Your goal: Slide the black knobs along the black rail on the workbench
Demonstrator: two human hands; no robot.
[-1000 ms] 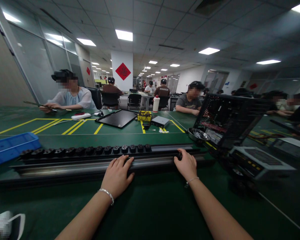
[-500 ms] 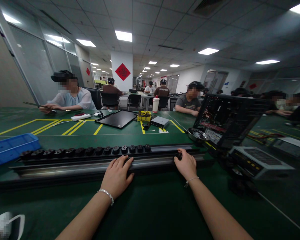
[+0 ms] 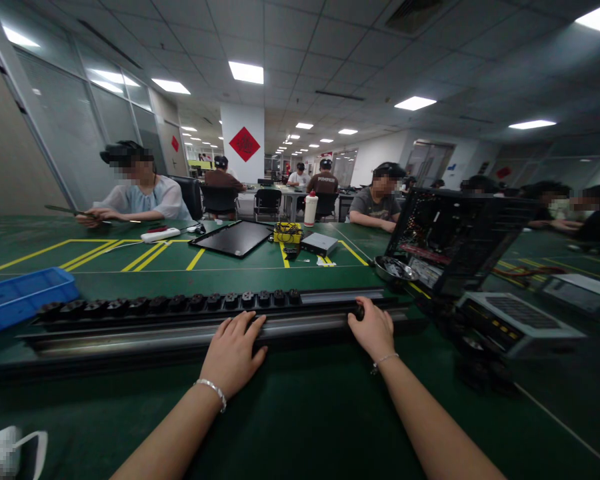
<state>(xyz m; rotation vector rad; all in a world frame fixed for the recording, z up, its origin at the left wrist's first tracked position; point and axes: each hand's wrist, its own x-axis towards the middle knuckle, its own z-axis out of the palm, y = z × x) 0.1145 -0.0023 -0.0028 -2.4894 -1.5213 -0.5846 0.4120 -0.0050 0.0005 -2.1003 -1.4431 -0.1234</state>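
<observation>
A long dark metal rail [image 3: 130,333] lies across the green table [image 3: 305,413] in front of me, with a row of several black sockets [image 3: 180,303] set along its far side. My left hand [image 3: 234,353] rests flat on the rail's near edge, fingers stretched out. My right hand [image 3: 373,328] lies further right on the rail, its fingers curled round a small black part [image 3: 360,311] at the rail's top.
A blue tray [image 3: 23,297] sits at the left. An open computer case [image 3: 455,240] and a grey boxed unit [image 3: 517,323] stand at the right, with a metal bowl [image 3: 396,269] beside them. A black panel [image 3: 235,238] and yellow box [image 3: 288,232] lie beyond. Other people sit at the far tables.
</observation>
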